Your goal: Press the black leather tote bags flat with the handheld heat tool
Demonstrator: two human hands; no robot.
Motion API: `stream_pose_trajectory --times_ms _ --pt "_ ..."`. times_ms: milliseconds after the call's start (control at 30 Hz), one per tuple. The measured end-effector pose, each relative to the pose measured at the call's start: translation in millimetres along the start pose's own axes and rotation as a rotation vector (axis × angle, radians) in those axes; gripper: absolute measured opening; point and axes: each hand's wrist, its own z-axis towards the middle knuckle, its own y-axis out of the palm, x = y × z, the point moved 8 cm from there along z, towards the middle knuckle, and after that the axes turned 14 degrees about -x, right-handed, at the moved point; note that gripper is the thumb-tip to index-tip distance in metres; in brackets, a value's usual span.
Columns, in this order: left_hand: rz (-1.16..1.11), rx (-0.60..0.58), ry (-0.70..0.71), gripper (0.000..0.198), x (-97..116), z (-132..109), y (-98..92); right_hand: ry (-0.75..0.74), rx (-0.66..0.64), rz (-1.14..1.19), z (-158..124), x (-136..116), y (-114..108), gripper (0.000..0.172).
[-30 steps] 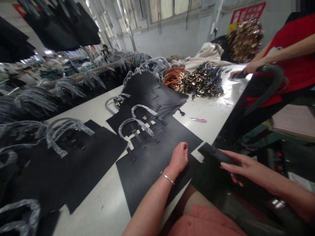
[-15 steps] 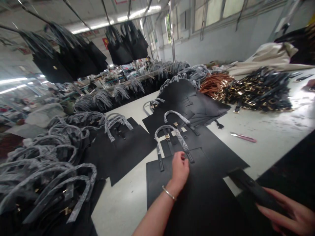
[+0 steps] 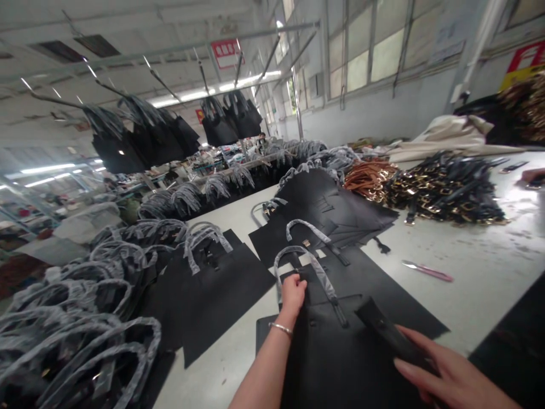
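Note:
A flat black leather bag [image 3: 336, 358] lies before me with a plastic-wrapped handle [image 3: 321, 272] arching from its top edge. My left hand [image 3: 293, 292], a bracelet at its wrist, is closed at that edge, fingers curled on a narrow black strap [image 3: 305, 304]; its buckle end is hidden. My right hand [image 3: 443, 363] grips a wide black leather strip [image 3: 385, 326] between thumb and fingers, slanting above the bag's right side. Another bag panel [image 3: 392, 289] with a wrapped handle [image 3: 306, 230] lies underneath, farther back.
Stacked bags with wrapped handles [image 3: 123, 341] crowd the left. A black bag [image 3: 221, 301] lies beside mine. Pink-handled snips [image 3: 428, 271] rest on the white table [image 3: 481, 295]. Behind are black buckled straps [image 3: 447, 190] and brown straps [image 3: 368, 179]. Another person's hand [image 3: 532, 177] shows far right.
My left hand has moved left and closed at the bag's top edge, over the strap. My right hand has brought the leather strip left, over the bag. The view has tilted up.

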Motion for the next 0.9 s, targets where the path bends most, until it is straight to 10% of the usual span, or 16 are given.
stream_pose_trajectory --times_ms 300,900 --pt "-0.348 -0.303 0.228 0.038 35.7 -49.1 63.0 -0.155 -0.141 0.001 31.6 -60.7 11.2 0.075" --pt "-0.385 -0.326 0.120 0.038 31.4 -42.4 86.9 -0.135 -0.106 0.077 40.4 -47.7 1.4 0.072"
